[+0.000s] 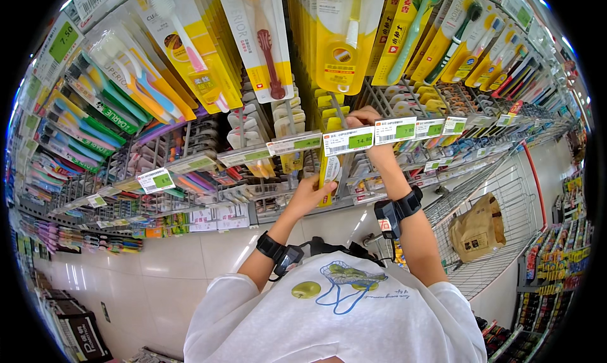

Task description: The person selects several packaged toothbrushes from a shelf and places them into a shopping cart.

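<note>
My left hand (313,194) holds the lower left edge of a yellow-and-white toothbrush package (330,173), which hangs upright below the price tags. The thumb lies over the package's front. My right hand (367,118) reaches in among the hooks behind a price tag (395,130) that hides part of it; whether its fingers hold anything cannot be told. Above and between the hands hangs a row of yellow toothbrush packs (348,73) on a metal hook. A pack with a dark red guitar-shaped handle (271,64) hangs to the left.
Hooks of packaged toothbrushes (109,78) spread to both sides. A wire shopping cart (517,187) with a brown paper bag (478,228) stands at right. More stocked shelves (555,268) are behind it. A black box (83,337) sits at lower left.
</note>
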A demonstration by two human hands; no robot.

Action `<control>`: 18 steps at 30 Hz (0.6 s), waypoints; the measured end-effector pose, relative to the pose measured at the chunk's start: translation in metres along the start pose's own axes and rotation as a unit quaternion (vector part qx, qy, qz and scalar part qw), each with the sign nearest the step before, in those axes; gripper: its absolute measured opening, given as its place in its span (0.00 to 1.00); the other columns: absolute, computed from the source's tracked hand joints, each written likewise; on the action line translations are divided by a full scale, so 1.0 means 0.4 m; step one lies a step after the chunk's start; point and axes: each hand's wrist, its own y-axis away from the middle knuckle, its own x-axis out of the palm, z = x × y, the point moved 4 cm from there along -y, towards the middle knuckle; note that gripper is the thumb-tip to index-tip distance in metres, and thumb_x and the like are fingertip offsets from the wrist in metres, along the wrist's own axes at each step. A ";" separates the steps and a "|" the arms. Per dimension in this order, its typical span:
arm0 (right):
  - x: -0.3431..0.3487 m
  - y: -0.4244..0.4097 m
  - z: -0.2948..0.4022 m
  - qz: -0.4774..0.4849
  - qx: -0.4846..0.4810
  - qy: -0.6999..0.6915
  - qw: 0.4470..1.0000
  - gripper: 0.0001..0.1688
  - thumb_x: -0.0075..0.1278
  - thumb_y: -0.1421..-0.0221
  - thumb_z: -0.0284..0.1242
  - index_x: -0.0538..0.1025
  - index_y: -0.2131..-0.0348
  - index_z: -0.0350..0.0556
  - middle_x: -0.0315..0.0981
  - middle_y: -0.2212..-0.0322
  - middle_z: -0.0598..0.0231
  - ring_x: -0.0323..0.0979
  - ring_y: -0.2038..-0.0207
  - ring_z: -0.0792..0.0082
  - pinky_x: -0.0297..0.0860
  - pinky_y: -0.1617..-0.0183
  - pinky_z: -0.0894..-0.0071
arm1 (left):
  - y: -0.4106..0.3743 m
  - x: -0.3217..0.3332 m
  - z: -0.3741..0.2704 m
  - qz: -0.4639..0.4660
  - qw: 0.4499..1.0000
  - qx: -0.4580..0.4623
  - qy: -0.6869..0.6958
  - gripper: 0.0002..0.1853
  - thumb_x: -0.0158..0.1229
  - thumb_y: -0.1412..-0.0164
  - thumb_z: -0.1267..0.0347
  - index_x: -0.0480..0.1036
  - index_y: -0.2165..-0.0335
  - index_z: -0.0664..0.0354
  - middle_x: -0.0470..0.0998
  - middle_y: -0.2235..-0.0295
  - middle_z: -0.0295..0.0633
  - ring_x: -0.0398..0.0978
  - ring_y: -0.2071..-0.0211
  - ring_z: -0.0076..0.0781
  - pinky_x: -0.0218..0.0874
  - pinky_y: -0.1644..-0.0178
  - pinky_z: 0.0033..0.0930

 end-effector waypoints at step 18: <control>0.050 0.127 -0.065 0.033 0.195 -0.215 0.956 0.39 0.51 0.55 0.29 0.49 0.49 0.37 0.55 0.55 0.59 0.56 0.53 0.70 0.57 0.51 0.73 | -0.039 -0.028 0.034 -0.123 0.987 0.106 0.004 0.30 0.54 0.54 0.66 0.54 0.55 0.70 0.63 0.58 0.54 0.62 0.56 0.39 0.55 0.56 0.29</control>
